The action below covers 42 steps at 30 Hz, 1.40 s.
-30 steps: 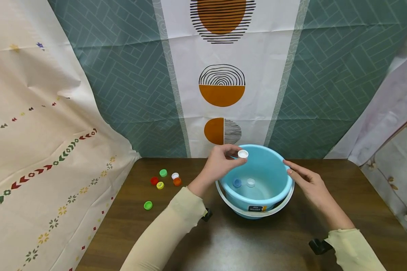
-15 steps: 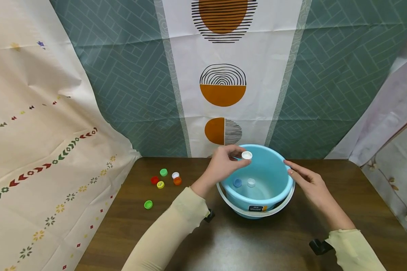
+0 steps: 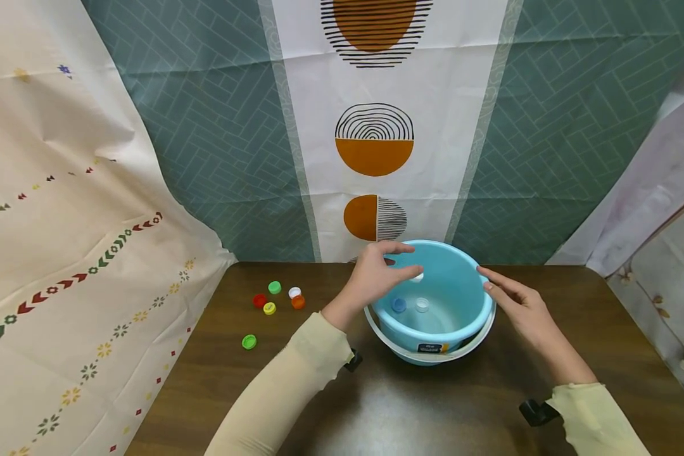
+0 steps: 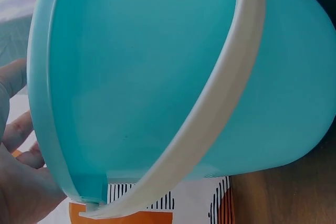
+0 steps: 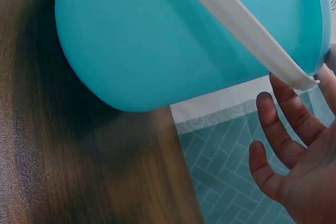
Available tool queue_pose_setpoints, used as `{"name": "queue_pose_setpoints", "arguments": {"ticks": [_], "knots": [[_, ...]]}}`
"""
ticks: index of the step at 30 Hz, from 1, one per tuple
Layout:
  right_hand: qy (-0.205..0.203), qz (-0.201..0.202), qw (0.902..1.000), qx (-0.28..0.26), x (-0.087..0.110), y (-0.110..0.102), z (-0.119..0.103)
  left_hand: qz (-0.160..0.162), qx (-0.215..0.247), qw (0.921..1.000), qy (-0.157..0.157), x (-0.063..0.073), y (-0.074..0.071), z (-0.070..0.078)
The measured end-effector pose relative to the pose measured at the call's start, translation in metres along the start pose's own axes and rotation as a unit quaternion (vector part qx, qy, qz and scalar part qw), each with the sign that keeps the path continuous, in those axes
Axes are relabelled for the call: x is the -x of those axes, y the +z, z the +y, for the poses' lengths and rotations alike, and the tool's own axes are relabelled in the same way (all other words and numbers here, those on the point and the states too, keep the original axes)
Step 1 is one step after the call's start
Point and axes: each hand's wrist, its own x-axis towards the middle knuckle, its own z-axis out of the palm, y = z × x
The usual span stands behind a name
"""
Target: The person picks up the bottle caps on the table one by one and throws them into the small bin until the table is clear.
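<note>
In the head view a light blue bucket [image 3: 433, 334] stands on the table with its white handle [image 3: 376, 334] lowered. My left hand [image 3: 370, 275] hovers over its left rim, thumb and fingers spread apart. Just below the thumb tip shows a small white cap [image 3: 418, 277], partly hidden and no longer between the fingers. Inside the bucket lie a blue cap [image 3: 398, 305] and a whitish translucent cap [image 3: 422, 305]. My right hand [image 3: 519, 307] touches the right rim with thumb and forefinger tips; in the right wrist view its other fingers [image 5: 275, 132] hang loose near the handle's end.
Left on the wooden table [image 3: 205, 386] lie several loose caps: a bright green cap [image 3: 249, 342], a pale green cap [image 3: 275, 287], a red cap [image 3: 259, 301], a yellow cap [image 3: 270, 308], a white cap [image 3: 294, 292] and an orange cap [image 3: 298, 302]. A patterned curtain [image 3: 239, 158] hangs behind.
My left hand moved slightly right over the bucket, then its fingers parted and let go of the white cap, which is now lower. The right hand stays at the rim.
</note>
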Motion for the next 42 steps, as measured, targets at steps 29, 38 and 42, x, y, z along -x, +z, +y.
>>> {"name": "queue_pose_setpoints", "arguments": {"ticks": [29,38,42], "knots": [[-0.009,0.005,0.9999,0.009,-0.001,-0.001,0.002,0.038,0.022,0.9990,-0.006,0.006,-0.022,-0.012],[-0.008,0.000,0.9999,0.007,-0.001,-0.002,0.003,0.091,0.012,0.9951,-0.037,0.023,-0.052,-0.012],[-0.004,-0.003,0.9999,-0.012,-0.001,-0.002,0.003,0.116,0.004,0.9925,-0.038,0.031,-0.070,-0.003]]}}
